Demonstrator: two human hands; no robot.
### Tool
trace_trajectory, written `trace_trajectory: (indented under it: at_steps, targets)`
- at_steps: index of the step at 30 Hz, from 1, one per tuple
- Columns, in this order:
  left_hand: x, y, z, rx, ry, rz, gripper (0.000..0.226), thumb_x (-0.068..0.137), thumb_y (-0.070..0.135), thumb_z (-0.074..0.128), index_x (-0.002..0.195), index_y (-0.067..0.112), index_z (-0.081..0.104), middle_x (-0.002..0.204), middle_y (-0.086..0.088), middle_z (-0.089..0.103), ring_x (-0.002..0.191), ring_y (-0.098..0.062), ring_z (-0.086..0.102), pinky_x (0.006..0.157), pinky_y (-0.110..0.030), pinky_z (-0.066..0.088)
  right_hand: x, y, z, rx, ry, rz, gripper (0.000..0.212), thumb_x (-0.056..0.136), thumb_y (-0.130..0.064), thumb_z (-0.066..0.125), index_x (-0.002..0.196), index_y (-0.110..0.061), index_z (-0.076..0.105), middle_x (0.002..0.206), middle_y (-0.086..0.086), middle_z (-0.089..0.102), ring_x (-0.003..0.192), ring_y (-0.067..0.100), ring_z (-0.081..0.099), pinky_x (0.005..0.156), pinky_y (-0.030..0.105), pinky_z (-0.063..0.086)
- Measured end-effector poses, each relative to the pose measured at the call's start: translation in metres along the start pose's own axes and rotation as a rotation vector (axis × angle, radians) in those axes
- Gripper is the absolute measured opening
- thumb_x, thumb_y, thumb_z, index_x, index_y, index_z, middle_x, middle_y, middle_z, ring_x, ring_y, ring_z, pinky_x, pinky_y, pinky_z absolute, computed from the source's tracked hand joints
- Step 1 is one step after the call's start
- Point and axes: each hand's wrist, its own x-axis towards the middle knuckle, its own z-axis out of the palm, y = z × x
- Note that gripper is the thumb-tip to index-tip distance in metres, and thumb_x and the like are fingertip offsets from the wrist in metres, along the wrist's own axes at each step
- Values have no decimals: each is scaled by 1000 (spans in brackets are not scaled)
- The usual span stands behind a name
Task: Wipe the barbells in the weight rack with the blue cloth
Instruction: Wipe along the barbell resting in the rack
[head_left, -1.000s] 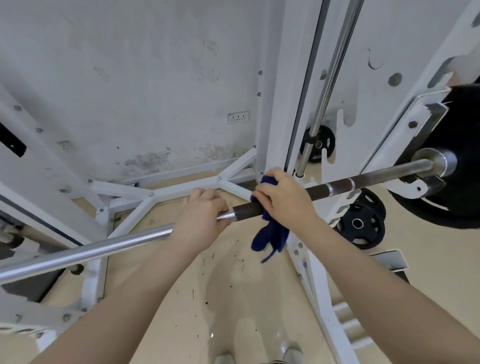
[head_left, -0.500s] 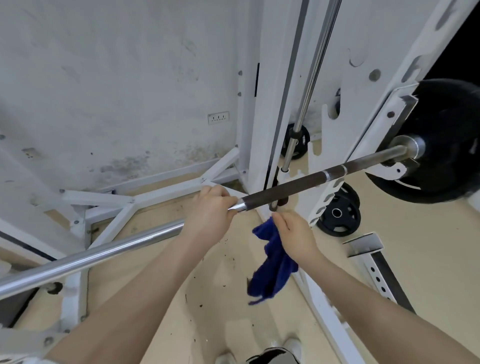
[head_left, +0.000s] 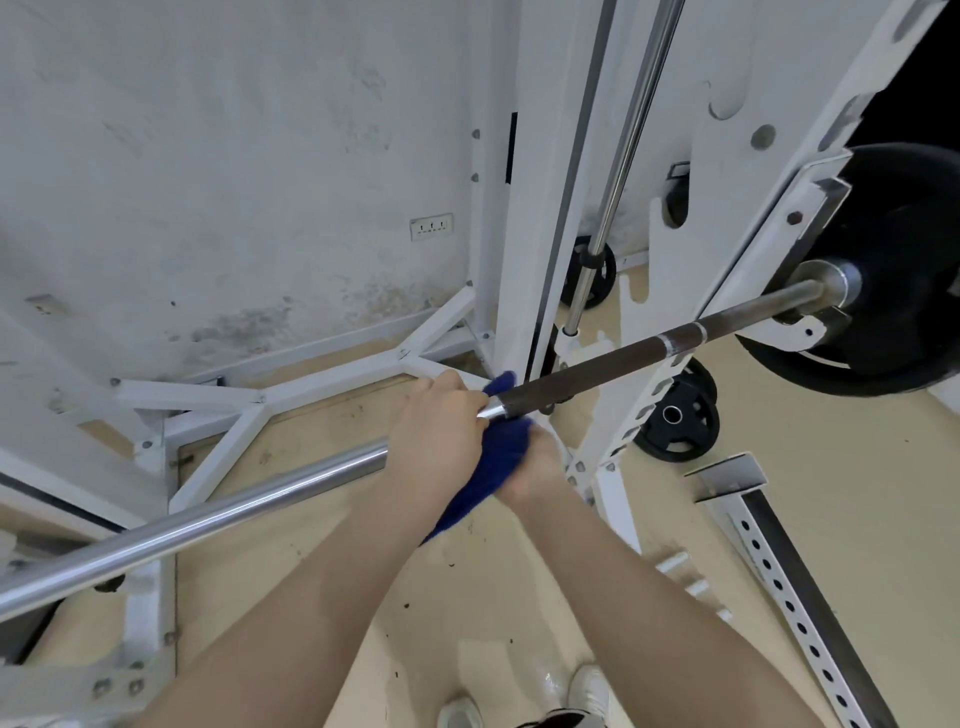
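Note:
The barbell (head_left: 218, 514) runs from lower left to upper right across the white rack, chrome on the left and dark knurled on the right, with a black plate (head_left: 898, 270) on its right end. My left hand (head_left: 436, 436) is wrapped around the bar where chrome meets knurl. My right hand (head_left: 535, 467) sits just under the bar beside it and clutches the blue cloth (head_left: 493, 457). The cloth bunches up around the underside of the bar and peeks out behind it.
White rack uprights (head_left: 524, 208) and floor braces stand ahead against a stained wall. A chrome guide rod (head_left: 623, 156) slants beside the upright. Small black plates (head_left: 675, 415) rest near the notched post. A perforated steel bar (head_left: 779, 545) lies on the beige floor at right. My shoes (head_left: 587, 691) show below.
My right hand dropped off the bar with the cloth hanging loose, then rose again and pressed the cloth against the bar's underside beside my left hand. The view shifted right.

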Motion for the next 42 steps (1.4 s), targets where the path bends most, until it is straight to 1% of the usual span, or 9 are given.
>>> trace_trajectory:
  at_steps: [2, 6, 10, 16, 25, 30, 33, 37, 42]
  targets:
    - [-1, -2, 2, 7, 14, 5, 26, 93, 21, 44, 110, 24, 64, 109, -2, 54, 100, -26, 47, 70, -30, 32, 11, -24, -8, -25, 95, -144, 35, 101, -26, 28, 72, -14, 46, 42, -1, 57, 48, 15, 55, 48, 25, 47]
    - [2, -3, 3, -3, -1, 7, 24, 91, 20, 46, 107, 21, 64, 109, -3, 54, 101, -26, 46, 71, -31, 33, 11, -33, -18, -20, -82, -66, 35, 102, -26, 22, 80, -14, 48, 72, 5, 59, 70, 19, 53, 64, 32, 44]
    - [3, -3, 0, -15, -33, 12, 26, 94, 25, 45, 114, 22, 61, 111, -3, 53, 103, -24, 45, 75, -31, 36, -8, -6, 2, -71, -220, 170, 35, 99, -25, 34, 73, -10, 51, 48, 8, 59, 47, 19, 59, 51, 25, 46]
    - [0, -3, 2, 19, 4, 23, 24, 94, 24, 45, 111, 24, 62, 106, -2, 53, 98, -24, 47, 72, -29, 31, 15, -64, -28, -37, 6, -135, 33, 102, -21, 23, 77, -15, 43, 80, 5, 48, 69, 18, 48, 63, 30, 42]
    - [12, 26, -6, -65, -14, -130, 27, 87, 34, 53, 110, 20, 57, 115, 0, 54, 105, -24, 52, 90, -34, 34, 42, -73, -32, 49, -114, 180, 32, 100, -28, 32, 82, -15, 55, 75, 9, 66, 79, 23, 53, 67, 37, 42]
    - [26, 57, 1, -141, 36, -19, 35, 91, 33, 52, 125, 24, 50, 128, 4, 51, 116, -19, 48, 99, -33, 30, 53, -155, -64, -17, 61, -91, 33, 102, -14, 21, 78, -12, 43, 92, 10, 50, 71, 17, 49, 66, 29, 44]
    - [40, 71, 13, -145, 4, 58, 41, 94, 23, 46, 135, 25, 42, 136, 3, 46, 120, -22, 46, 100, -36, 38, 71, -175, -76, 157, 128, -44, 26, 101, -21, 28, 95, -10, 51, 107, 6, 57, 89, 21, 56, 77, 33, 45]
    - [58, 98, 26, -152, -20, 94, 49, 95, 17, 42, 142, 25, 30, 144, 2, 37, 125, -22, 40, 104, -38, 39, 80, -139, -66, 71, -157, 143, 37, 100, -34, 29, 129, -25, 50, 142, 0, 43, 118, 21, 53, 97, 38, 43]
    - [81, 125, 34, -46, 14, 138, 39, 97, 17, 39, 135, 26, 42, 147, 1, 35, 135, -24, 24, 111, -40, 26, 68, -194, -82, 5, -93, 45, 33, 102, -20, 22, 112, -16, 53, 118, 15, 56, 107, 26, 53, 96, 34, 40]
